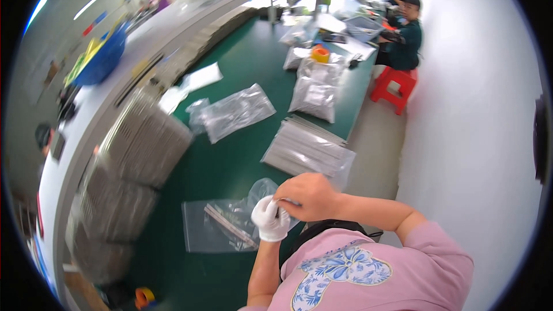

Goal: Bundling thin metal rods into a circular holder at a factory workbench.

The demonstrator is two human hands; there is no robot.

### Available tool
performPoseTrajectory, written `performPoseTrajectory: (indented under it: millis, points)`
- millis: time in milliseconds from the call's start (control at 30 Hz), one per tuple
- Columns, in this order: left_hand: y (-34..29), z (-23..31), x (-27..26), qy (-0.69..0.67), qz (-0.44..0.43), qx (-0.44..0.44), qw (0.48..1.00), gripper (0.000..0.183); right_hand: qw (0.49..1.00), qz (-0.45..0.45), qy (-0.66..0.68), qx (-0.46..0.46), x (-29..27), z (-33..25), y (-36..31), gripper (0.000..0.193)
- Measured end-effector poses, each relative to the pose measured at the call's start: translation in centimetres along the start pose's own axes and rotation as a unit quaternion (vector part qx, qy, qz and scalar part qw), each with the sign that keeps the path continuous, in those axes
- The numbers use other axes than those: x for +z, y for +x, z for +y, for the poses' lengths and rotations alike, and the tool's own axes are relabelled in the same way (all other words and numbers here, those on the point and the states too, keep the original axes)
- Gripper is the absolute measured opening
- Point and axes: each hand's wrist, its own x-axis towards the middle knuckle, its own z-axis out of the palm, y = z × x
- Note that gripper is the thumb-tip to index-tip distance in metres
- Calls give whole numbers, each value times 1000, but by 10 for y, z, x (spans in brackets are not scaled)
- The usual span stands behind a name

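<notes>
My left hand (pixel 269 220), in a white glove, is curled closed above the near edge of the green table. Its fingertips meet my bare right hand (pixel 311 197), which is bent over with fingers pinched together. What lies between the fingers is hidden and blurred. A clear plastic bag (pixel 196 227) lies flat just left of the gloved hand, with a few thin pale strips (pixel 230 227) on or in it. Crumpled clear film (pixel 262 189) rises behind the glove. Beyond my right hand lies a clear-wrapped bundle of long grey strips (pixel 305 147).
Stacked wrapped grey bundles (pixel 144 138) line the table's left side. Farther off are a clear bag (pixel 239 112), filled bags (pixel 314 95) and an orange tape roll (pixel 319 53). A co-worker (pixel 408 37) sits at the far right on a red stool (pixel 394 89). A white wall runs along the right.
</notes>
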Motion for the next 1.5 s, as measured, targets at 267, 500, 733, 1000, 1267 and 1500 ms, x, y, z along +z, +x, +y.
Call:
performPoseTrajectory:
  millis: [267, 500, 733, 1000, 1267, 1500]
  points:
    - [5, -2, 4, -29, 11, 25, 999, 17, 999, -2, 21, -35, 10, 6, 0, 9]
    - [-4, -2, 12, -275, 58, -205, 938, 22, 993, 70, 93, 12, -4, -9, 19, 7]
    - [-8, -7, 0, -4, 9, 8, 1000, 16, 986, -116, -33, 111, 3, 6, -10, 19]
    - [-3, -3, 2, -33, 13, 27, 999, 9, 981, -148, -121, 11, 10, 10, 2, 23]
    - [-1, 10, 9, -48, 33, -83, 995, 20, 970, -132, -169, -116, -34, -17, 37, 19]
    - [-11, -4, -6, 38, 30, -72, 996, 9, 981, 76, -151, 95, -160, 5, 52, 18]
